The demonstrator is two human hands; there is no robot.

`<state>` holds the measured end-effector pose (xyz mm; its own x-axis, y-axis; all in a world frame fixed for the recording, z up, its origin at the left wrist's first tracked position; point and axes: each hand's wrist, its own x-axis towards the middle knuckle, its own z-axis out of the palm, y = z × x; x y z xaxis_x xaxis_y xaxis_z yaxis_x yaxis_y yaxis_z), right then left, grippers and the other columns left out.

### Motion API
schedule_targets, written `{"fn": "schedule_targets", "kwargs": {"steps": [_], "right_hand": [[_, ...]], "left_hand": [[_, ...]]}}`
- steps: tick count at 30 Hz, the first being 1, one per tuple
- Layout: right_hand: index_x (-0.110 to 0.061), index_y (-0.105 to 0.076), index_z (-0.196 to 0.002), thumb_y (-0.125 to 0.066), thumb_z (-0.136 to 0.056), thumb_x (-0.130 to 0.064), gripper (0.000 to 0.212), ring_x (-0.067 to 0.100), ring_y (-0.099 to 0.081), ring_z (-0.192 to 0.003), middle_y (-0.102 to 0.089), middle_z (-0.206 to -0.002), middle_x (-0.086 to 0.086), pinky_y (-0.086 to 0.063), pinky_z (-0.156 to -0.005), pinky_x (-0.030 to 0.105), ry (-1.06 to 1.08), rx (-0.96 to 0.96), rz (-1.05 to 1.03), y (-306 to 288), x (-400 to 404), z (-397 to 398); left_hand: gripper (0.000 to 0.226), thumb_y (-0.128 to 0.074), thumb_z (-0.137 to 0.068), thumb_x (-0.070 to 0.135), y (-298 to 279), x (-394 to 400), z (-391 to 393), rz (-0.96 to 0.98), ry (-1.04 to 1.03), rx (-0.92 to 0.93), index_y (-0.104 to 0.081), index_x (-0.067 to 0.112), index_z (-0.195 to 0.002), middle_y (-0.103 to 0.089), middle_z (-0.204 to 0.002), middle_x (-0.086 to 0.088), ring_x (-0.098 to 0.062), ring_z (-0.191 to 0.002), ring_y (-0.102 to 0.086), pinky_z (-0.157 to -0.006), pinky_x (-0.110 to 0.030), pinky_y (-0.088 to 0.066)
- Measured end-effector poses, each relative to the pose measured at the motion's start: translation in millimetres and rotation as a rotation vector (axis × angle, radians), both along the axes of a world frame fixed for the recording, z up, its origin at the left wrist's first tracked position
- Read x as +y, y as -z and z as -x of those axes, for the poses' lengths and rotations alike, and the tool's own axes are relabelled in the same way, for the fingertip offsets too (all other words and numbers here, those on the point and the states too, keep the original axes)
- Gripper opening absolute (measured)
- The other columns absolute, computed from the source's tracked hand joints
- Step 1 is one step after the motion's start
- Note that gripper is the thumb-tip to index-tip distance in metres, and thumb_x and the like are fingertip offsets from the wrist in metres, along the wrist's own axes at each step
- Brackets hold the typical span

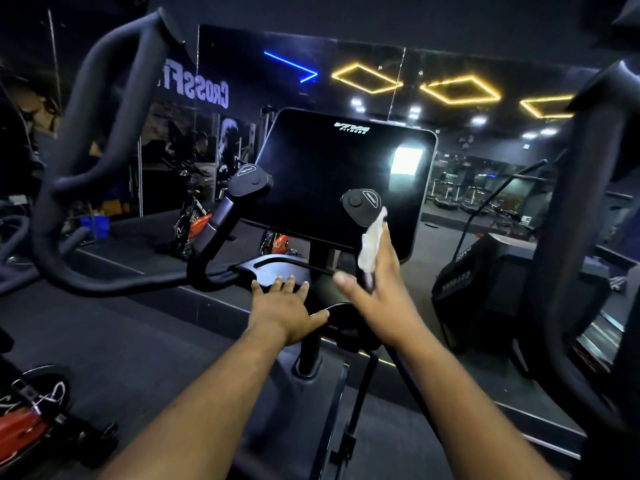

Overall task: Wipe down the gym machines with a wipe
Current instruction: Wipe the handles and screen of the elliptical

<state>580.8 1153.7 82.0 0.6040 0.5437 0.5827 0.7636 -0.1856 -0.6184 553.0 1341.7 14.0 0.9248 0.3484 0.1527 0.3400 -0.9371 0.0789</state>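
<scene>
A black cardio machine fills the view, with a dark console screen (332,174) at the centre. Two short inner handles end in button caps, the left cap (248,180) and the right cap (362,204). My right hand (377,289) holds a crumpled white wipe (372,242) against the right handle, just below its cap, with the fingers stretched up along the handle and the thumb spread to the left. My left hand (285,308) lies flat, fingers straight, on the black tray (273,266) under the screen.
Long curved black handlebars rise at the left (114,109) and at the right (588,188). A mirror wall (485,109) behind the console reflects ceiling lights and treadmills. A red and black bike (27,420) stands at the lower left, on dark floor.
</scene>
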Motion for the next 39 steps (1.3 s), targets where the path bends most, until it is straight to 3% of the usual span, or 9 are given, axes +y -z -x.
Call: {"fn": "schedule_targets", "kwargs": {"steps": [7, 11, 14, 18, 22, 25, 28, 32, 39], "right_hand": [[-0.024, -0.018, -0.158, -0.069, -0.092, -0.043, 0.085, -0.007, -0.031, -0.140, -0.033, -0.155, -0.014, -0.024, -0.105, 0.004, -0.070, 0.024, -0.070, -47.0, 12.9, -8.2], [-0.032, -0.035, -0.147, -0.069, -0.092, -0.043, 0.066, 0.009, -0.053, -0.125, -0.049, -0.141, -0.007, -0.041, -0.106, 0.023, -0.060, 0.053, -0.122, -60.6, 21.6, -20.2], [-0.027, -0.051, -0.128, -0.068, -0.089, -0.050, 0.048, 0.021, -0.065, -0.098, -0.058, -0.118, 0.010, -0.051, -0.088, 0.039, -0.101, 0.161, -0.076, -16.8, -0.4, -13.7], [-0.016, -0.056, -0.122, -0.068, -0.092, -0.043, 0.043, 0.023, -0.062, -0.103, -0.061, -0.113, 0.013, -0.049, -0.092, 0.041, -0.140, 0.212, -0.071, -0.6, -11.6, -13.0], [-0.019, -0.020, -0.159, -0.065, -0.098, -0.027, 0.076, -0.002, -0.037, -0.140, -0.036, -0.159, -0.004, -0.036, -0.103, 0.009, -0.107, 0.097, -0.113, -52.7, 18.7, -16.2], [-0.020, 0.017, -0.159, -0.060, -0.100, -0.032, 0.098, -0.003, 0.008, -0.150, 0.016, -0.168, -0.003, -0.010, -0.121, 0.017, 0.069, -0.182, 0.031, -40.8, 22.0, -9.7], [-0.021, 0.024, -0.156, -0.051, -0.095, -0.056, 0.103, 0.015, 0.025, -0.152, 0.034, -0.162, -0.003, -0.001, -0.124, 0.037, 0.284, -0.429, 0.240, 2.6, 7.2, 8.3], [-0.019, 0.025, -0.156, -0.052, -0.094, -0.059, 0.107, 0.019, 0.027, -0.151, 0.034, -0.162, -0.002, -0.002, -0.122, 0.051, 0.457, -0.447, 0.359, -19.9, 19.8, -0.6], [-0.012, -0.004, -0.162, -0.031, -0.098, -0.011, 0.069, 0.030, 0.007, -0.156, -0.001, -0.170, 0.006, -0.017, -0.124, 0.054, 0.496, -0.672, 0.475, -52.9, 30.6, -15.0]], "left_hand": [[0.094, -0.020, -0.087, 0.085, 0.7, -0.3, 0.4, -0.012, -0.009, 0.012, -0.015, 0.029, -0.163, -0.012, -0.171, -0.003, -0.024, -0.157, -0.007, -0.120, -0.068, -0.004], [0.093, -0.020, -0.088, 0.085, -0.7, -1.0, 3.4, -0.013, -0.006, 0.009, -0.014, 0.030, -0.163, -0.011, -0.171, -0.003, -0.023, -0.157, -0.006, -0.120, -0.066, -0.004], [0.093, -0.021, -0.088, 0.084, -1.0, -1.8, 2.2, -0.025, -0.011, -0.014, -0.016, 0.029, -0.162, -0.013, -0.171, -0.003, -0.024, -0.157, -0.008, -0.120, -0.066, -0.006], [0.093, -0.020, -0.088, 0.084, -0.1, -1.2, 0.2, -0.023, -0.006, -0.011, -0.016, 0.029, -0.162, -0.013, -0.170, -0.003, -0.024, -0.157, -0.008, -0.119, -0.066, -0.005], [0.094, -0.020, -0.088, 0.085, 0.9, 1.3, 1.2, -0.012, 0.001, -0.007, -0.016, 0.029, -0.163, -0.011, -0.171, -0.003, -0.023, -0.157, -0.007, -0.120, -0.067, -0.005], [0.094, -0.020, -0.088, 0.085, 0.8, 0.7, 0.9, -0.022, -0.001, 0.008, -0.015, 0.029, -0.163, -0.011, -0.171, -0.003, -0.023, -0.157, -0.007, -0.120, -0.067, -0.005], [0.093, -0.022, -0.088, 0.084, 1.3, 0.5, -0.6, -0.022, -0.003, -0.014, -0.017, 0.029, -0.162, -0.013, -0.170, -0.003, -0.022, -0.157, -0.009, -0.120, -0.066, -0.006], [0.093, -0.022, -0.087, 0.084, 2.0, 3.4, -2.5, -0.013, 0.013, -0.025, -0.018, 0.028, -0.162, -0.014, -0.170, -0.003, -0.023, -0.157, -0.010, -0.119, -0.067, -0.007], [0.093, -0.023, -0.088, 0.083, 2.5, 3.6, 1.0, 0.007, 0.034, -0.045, -0.020, 0.026, -0.162, -0.017, -0.169, -0.005, -0.025, -0.156, -0.011, -0.120, -0.067, -0.007]]}}
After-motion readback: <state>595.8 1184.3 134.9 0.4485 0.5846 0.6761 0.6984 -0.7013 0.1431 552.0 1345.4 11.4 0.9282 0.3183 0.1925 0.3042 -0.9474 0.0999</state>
